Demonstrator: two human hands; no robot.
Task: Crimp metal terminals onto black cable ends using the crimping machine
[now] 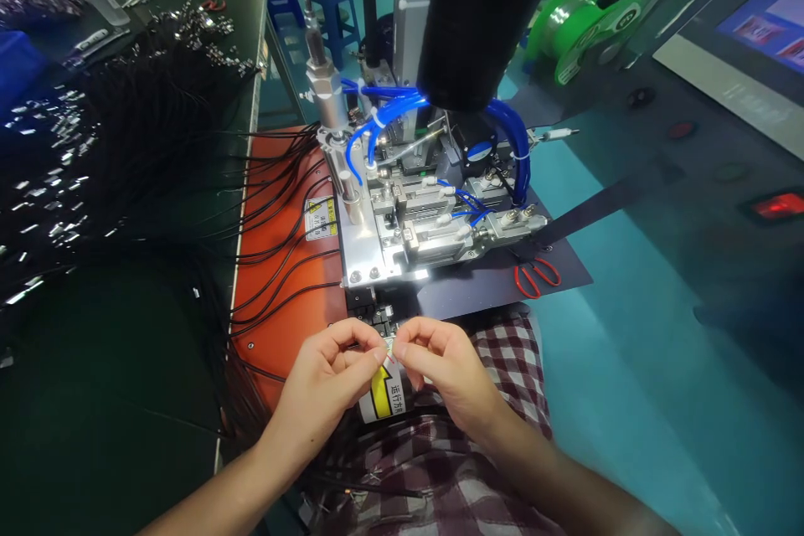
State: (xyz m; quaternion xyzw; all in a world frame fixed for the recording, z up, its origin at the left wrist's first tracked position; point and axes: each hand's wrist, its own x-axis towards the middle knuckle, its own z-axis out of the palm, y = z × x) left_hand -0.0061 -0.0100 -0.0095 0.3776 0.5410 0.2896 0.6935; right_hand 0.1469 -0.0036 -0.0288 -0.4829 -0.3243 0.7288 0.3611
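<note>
My left hand [339, 364] and my right hand [443, 364] meet fingertip to fingertip, just in front of the machine [414, 209]. Both are closed in a pinch. Between them shows a bit of thin wire [390, 358], with reddish and pale strands; its ends are hidden by the fingers. Below the fingertips is a white label with a yellow arrow [380, 395] and dark characters. Black cables [282, 260] run in a row over the orange plate [264, 209] into the machine's left side.
Bundles of black cables with shiny metal ends [126, 126] cover the dark table at left. Red-handled scissors [537, 276] lie on the grey plate at right. Beyond are a green spool [571, 25], a blue stool [332, 17] and a screen [766, 17]. A black cylinder [483, 17] overhangs the machine.
</note>
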